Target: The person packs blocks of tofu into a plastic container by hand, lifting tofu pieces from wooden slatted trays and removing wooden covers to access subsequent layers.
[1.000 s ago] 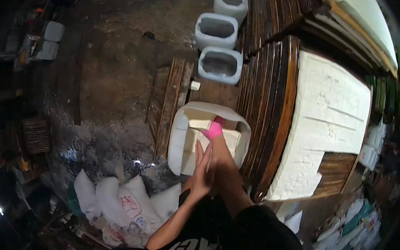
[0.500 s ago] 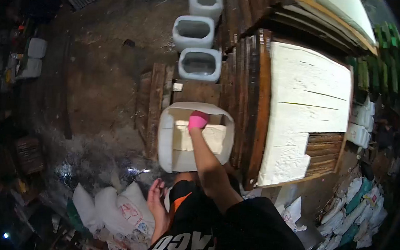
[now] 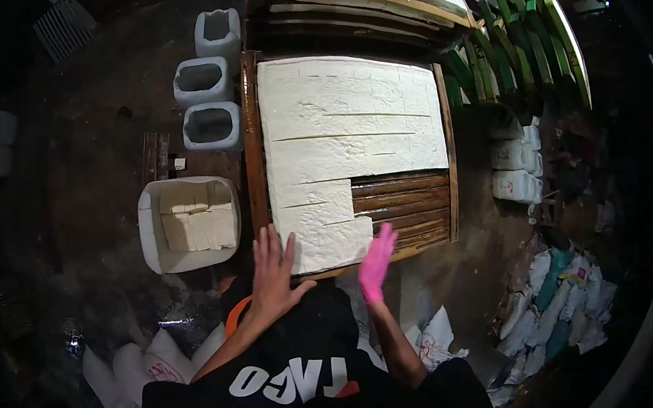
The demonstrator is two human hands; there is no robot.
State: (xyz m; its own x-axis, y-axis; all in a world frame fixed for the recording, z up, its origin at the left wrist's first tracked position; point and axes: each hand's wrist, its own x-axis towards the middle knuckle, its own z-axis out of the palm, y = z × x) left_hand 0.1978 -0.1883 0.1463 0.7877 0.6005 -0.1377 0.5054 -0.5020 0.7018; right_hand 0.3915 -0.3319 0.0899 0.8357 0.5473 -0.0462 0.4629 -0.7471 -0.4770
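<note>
A large white slab point(image 3: 346, 144), scored with cut lines, lies on a slatted wooden rack point(image 3: 403, 202); the slats show bare at its lower right. My left hand point(image 3: 271, 276) is bare, its fingers spread at the slab's lower left corner. At the slab's lower right edge is my right hand point(image 3: 377, 265) in a pink glove, held upright on its side, fingers extended and holding nothing. Whether either hand presses on the slab is hard to tell. Left of the rack stands a white tub point(image 3: 152, 225) with pale blocks point(image 3: 200, 225) inside.
Three open plastic containers point(image 3: 210, 126) line the rack's left side. Another stack of filled boards point(image 3: 365, 0) rises behind. Green slatted frames point(image 3: 507, 57) and white jugs point(image 3: 516, 184) are at the right. Sacks lie at the lower left point(image 3: 129, 372) and lower right point(image 3: 548, 306).
My gloved right hand has left the tub and moved to the slab's front edge. My left hand has risen to the slab's corner. The view has swung right toward the rack.
</note>
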